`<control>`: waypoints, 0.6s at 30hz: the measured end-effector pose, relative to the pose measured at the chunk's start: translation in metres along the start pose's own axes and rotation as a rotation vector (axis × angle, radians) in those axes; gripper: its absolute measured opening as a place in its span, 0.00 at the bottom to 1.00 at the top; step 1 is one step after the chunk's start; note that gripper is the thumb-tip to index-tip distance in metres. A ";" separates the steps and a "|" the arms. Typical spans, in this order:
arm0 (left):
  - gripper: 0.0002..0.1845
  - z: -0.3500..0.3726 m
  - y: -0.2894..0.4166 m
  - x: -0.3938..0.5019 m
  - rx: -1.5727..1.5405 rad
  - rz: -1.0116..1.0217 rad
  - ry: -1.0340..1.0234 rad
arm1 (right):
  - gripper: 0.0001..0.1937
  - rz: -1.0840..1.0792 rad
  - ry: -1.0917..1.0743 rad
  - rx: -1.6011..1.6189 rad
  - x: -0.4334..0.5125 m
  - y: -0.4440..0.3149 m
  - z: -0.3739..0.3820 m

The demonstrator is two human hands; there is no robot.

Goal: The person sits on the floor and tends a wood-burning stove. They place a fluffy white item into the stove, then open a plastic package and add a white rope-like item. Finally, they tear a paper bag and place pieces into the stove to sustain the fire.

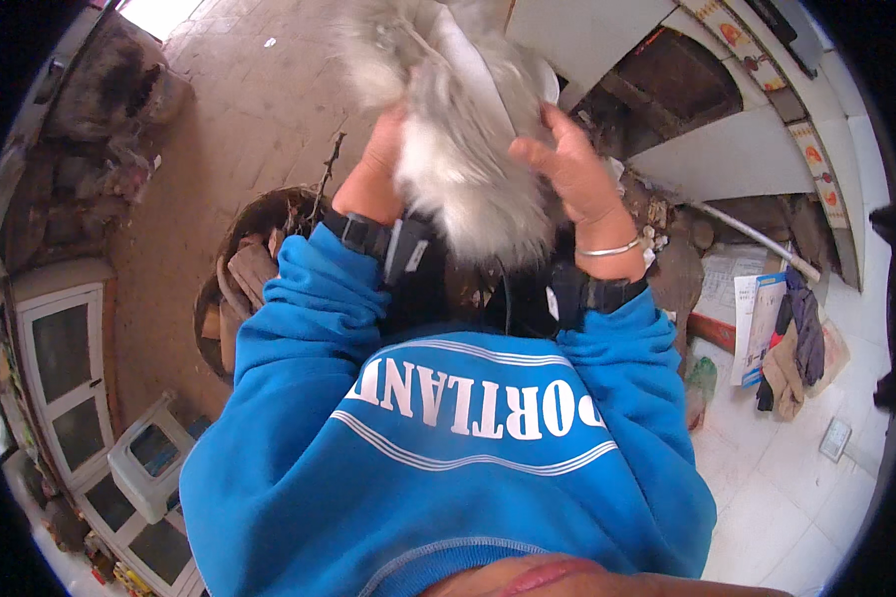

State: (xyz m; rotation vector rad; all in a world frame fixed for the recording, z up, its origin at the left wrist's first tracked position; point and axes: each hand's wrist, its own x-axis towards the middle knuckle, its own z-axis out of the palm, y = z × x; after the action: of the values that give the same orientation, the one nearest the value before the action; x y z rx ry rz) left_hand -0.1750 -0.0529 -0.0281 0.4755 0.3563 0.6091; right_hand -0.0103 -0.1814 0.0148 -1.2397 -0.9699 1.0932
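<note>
A piece of shaggy grey-white fur point(470, 179), with a smooth white strip point(467, 56) running along it, hangs in front of me at the top of the head view. My left hand point(379, 160) grips its left side, and the fingers vanish behind the hair. On the other side, my right hand point(579, 168) holds the right edge, thumb in front. A silver bangle point(608, 250) circles my right wrist. Dark straps with small devices are fastened around both forearms. The fur is blurred, and its far end runs out of the picture.
To the left stands a basket point(213, 351) of split firewood and twigs. Beyond it are a white plastic stool point(138, 477) and a glazed door point(63, 373). At right, a tiled stove point(732, 153) has a dark opening; a pole point(754, 239), papers and cloths point(791, 351) are nearby.
</note>
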 end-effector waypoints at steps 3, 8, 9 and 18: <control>0.26 0.004 -0.005 0.017 0.345 0.157 0.157 | 0.45 -0.003 0.041 -0.415 0.004 0.009 0.009; 0.27 0.010 -0.012 0.017 0.589 0.254 0.127 | 0.36 -0.026 0.164 -0.529 0.014 0.037 0.019; 0.26 0.011 -0.011 0.014 0.525 0.217 0.068 | 0.35 0.026 0.191 -0.441 0.016 0.041 0.016; 0.26 0.002 -0.003 0.009 0.454 -0.046 -0.033 | 0.23 -0.021 0.287 -0.216 0.003 0.012 -0.053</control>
State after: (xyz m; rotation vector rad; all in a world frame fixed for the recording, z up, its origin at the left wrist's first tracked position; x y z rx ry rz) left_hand -0.1666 -0.0499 -0.0297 0.9080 0.4756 0.4735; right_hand 0.0402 -0.1906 -0.0025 -1.5115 -0.8931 0.7809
